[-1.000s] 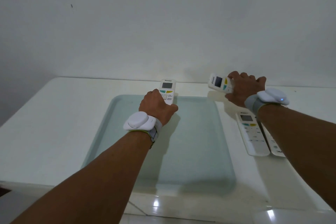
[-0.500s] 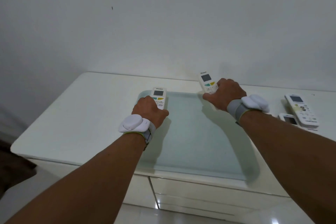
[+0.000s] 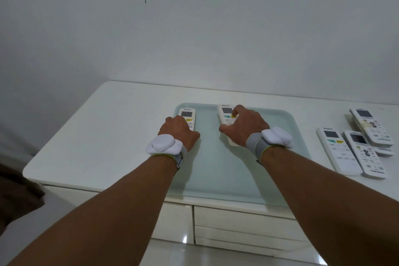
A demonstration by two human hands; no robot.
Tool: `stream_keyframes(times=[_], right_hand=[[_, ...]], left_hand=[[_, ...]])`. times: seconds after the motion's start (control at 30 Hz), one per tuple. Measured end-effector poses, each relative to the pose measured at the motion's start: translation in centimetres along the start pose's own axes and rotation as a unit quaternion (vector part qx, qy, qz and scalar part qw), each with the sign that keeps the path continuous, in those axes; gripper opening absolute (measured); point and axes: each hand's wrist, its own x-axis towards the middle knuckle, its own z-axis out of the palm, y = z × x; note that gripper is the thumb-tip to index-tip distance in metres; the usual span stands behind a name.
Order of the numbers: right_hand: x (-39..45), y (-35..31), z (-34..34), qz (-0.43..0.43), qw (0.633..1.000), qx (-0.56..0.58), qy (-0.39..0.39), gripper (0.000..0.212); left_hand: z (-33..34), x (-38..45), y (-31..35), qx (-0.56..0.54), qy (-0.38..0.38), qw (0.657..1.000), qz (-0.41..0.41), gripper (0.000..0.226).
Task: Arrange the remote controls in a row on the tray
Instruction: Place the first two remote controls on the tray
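Right hand (image 3: 245,127) is now setting its remote (image 3: 225,114) on the tray (image 3: 289,136), grip clenched around it, beside the left hand (image 3: 179,130) gripping another remote (image 3: 187,114); row is starting.

Your tray (image 3: 287,127) is pale green on a white counter (image 3: 121,127). The white remotes (image 3: 187,116) have teal and yellow buttons, and your wristbands (image 3: 255,147) are grey

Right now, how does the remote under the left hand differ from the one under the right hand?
The left remote lies by the tray's left edge; the right remote lies nearer the middle. The left one sits nearly square to the tray, the right one angled, its top leaning left. The left hand covers its remote's lower half; the right hand has one finger stretched over the buttons. Both are white, screens up, flat on the tray.
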Motion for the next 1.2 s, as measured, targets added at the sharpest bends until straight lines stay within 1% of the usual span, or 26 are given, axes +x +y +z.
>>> stream_keyframes(times=[0.2,0.37,0.5,0.6,0.7,0.77,0.8,0.87,0.9,0.97,1.07,1.1,1.17,1.2], right_hand=[[-0.3,-1.5,1.7,0.013,1.0,-0.004,-0.011,0.049],[-0.6,-2.5,2.9,0.028,1.0,0.005,-0.012,0.048],[-0.9,-3.7,3.6,0.022,1.0,0.017,-0.013,0.046],[-0.8,-4.5,4.2,0.016,1.0,0.014,-0.017,0.046],[-0.6,-5.5,4.7,0.008,0.999,0.032,-0.015,0.033],[-0.5,-6.1,4.9,0.006,0.999,0.041,-0.016,0.029],[-0.5,-6.3,5.0,0.006,0.999,0.041,-0.017,0.029],[-0.4,-6.4,4.9,-0.001,0.999,0.036,-0.023,0.033],[-0.4,-6.3,4.8,-0.005,0.999,0.034,-0.026,0.036],[-0.4,-5.8,4.1,-0.001,0.999,0.039,-0.022,0.043],[-0.2,-4.6,2.1,0.019,0.999,0.048,0.005,0.046],[-0.1,-3.8,1.1,0.026,0.998,0.049,0.015,0.046],[0.2,-1.4,-1.1,0.044,0.997,0.047,0.042,0.044],[0.4,0.3,-2.4,0.057,0.996,0.046,0.057,0.043]], left_hand=[[0.0,1.8,-0.3,-0.001,0.004,1.0,0.014,0.043],[0.1,2.9,-0.8,0.013,0.01,0.999,0.045,0.053],[-1.5,3.6,-1.9,-0.027,0.034,0.999,0.014,0.045],[-2.9,4.0,-2.9,-0.032,0.037,0.998,0.026,0.034],[-3.6,4.3,-3.5,-0.039,0.05,0.998,0.024,0.027],[-3.7,4.3,-3.6,-0.048,0.057,0.997,0.02,0.026],[-3.8,4.1,-3.5,-0.058,0.056,0.997,0.019,0.025],[-3.9,3.9,-3.1,-0.074,0.054,0.996,0.019,0.031],[-3.9,3.9,-2.9,-0.077,0.053,0.995,0.026,0.032],[-3.5,3.8,-2.1,-0.082,0.048,0.994,0.044,0.026],[-3.6,3.4,-0.6,-0.077,0.047,0.994,0.06,0.033],[-3.4,3.2,0.1,-0.08,0.046,0.993,0.075,0.03],[-2.9,2.3,2.3,-0.093,0.026,0.99,0.099,0.014],[-2.6,1.7,3.9,-0.096,0.013,0.989,0.113,0.014]])
